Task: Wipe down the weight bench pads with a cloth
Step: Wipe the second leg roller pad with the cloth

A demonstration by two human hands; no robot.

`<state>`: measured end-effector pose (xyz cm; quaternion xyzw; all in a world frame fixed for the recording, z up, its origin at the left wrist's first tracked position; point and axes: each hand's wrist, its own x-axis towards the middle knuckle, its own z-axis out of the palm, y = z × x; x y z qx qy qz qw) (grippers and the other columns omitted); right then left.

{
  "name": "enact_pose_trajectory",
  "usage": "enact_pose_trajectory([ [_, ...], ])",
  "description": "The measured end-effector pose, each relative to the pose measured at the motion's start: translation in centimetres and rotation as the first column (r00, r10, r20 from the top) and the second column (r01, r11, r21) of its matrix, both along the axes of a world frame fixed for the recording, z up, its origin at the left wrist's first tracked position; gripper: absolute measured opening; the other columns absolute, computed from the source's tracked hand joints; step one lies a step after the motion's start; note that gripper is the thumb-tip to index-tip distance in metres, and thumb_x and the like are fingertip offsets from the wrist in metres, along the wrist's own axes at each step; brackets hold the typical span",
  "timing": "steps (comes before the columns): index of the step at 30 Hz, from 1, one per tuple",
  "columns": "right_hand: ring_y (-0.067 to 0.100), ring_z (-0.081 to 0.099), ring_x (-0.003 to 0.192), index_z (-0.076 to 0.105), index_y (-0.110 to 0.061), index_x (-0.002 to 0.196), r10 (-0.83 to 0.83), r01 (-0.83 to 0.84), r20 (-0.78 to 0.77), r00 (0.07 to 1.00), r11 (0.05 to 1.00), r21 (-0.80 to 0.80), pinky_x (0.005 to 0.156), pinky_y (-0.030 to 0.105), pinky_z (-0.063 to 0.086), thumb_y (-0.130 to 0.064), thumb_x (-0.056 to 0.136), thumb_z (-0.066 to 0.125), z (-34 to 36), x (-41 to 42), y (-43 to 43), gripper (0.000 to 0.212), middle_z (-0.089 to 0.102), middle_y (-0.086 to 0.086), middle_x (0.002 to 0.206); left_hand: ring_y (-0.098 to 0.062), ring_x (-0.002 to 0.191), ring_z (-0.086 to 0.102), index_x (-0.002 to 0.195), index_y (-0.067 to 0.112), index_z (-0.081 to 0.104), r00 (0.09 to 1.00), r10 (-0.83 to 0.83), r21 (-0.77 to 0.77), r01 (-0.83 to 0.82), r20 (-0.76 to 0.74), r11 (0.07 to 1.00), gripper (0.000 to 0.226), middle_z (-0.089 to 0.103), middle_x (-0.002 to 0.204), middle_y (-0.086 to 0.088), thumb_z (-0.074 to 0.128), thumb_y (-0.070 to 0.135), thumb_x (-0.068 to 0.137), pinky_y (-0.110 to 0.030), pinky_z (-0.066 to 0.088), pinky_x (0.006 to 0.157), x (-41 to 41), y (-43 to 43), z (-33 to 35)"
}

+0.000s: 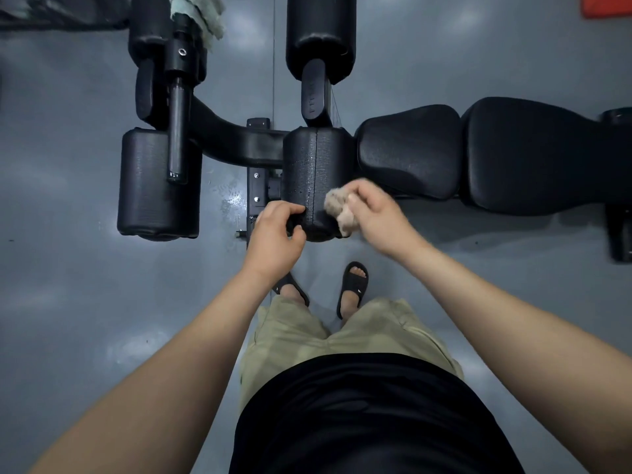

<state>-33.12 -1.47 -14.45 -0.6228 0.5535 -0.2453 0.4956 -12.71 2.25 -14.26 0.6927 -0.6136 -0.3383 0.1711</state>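
A black weight bench lies across the grey floor, its seat pad [408, 150] and back pad [533, 152] at the right. In front of me stands a black roller pad [307, 165] dotted with droplets. My left hand [275, 234] grips the near end of this roller, thumb and fingers curled round its edge. My right hand [376, 213] holds a crumpled beige cloth [338, 208] pressed against the roller's right side. My arms reach in from below.
Three more black roller pads sit on the leg frame: near left [157, 183], far left [150, 32], far middle [319, 32]. A pale green towel [201, 12] hangs over the far-left one. My sandalled feet [352, 289] stand just below the bench. Wet spots [232, 196] lie on the floor.
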Motion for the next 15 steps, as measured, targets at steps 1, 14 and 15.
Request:
enact_pose_trajectory([
  [1, 0.004, 0.057, 0.079, 0.06, -0.034, 0.092, -0.031, 0.03, 0.031, 0.999, 0.999, 0.035, 0.077, 0.03, 0.049, -0.021, 0.102, 0.046, 0.3, 0.3, -1.5, 0.021, 0.064, -0.012, 0.082, -0.026, 0.109, 0.057, 0.118, 0.013, 0.067, 1.0, 0.007, 0.007, -0.007, -0.002, 1.0, 0.036, 0.051, 0.112, 0.009, 0.059, 0.009, 0.084, -0.047, 0.05, 0.098, 0.0, 0.0, 0.1],
  [14, 0.014, 0.054, 0.102, 0.062, -0.024, 0.114, -0.119, 0.128, -0.225, 0.967, 0.992, 0.025, 0.089, 0.022, 0.037, -0.039, 0.1, 0.053, -1.9, 1.6, -5.0, 0.023, 0.053, 0.002, 0.11, -0.015, 0.102, 0.059, 0.119, 0.016, 0.067, 0.999, 0.024, 0.058, -0.021, -0.044, 0.998, 0.033, 0.05, 0.113, 0.006, 0.064, 0.007, 0.087, -0.035, 0.052, 0.097, 0.2, -1.3, 0.4],
  [15, 0.012, 0.053, 0.103, 0.061, -0.023, 0.122, -0.069, 0.073, -0.229, 0.971, 0.997, 0.009, 0.092, 0.021, 0.037, -0.041, 0.097, 0.058, -1.9, 1.5, -4.5, 0.03, 0.051, 0.002, 0.115, -0.013, 0.1, 0.059, 0.122, 0.015, 0.065, 0.997, 0.054, 0.074, -0.05, -0.052, 0.996, 0.035, 0.049, 0.116, 0.005, 0.066, 0.007, 0.088, -0.034, 0.052, 0.097, 0.2, -1.4, 0.3],
])
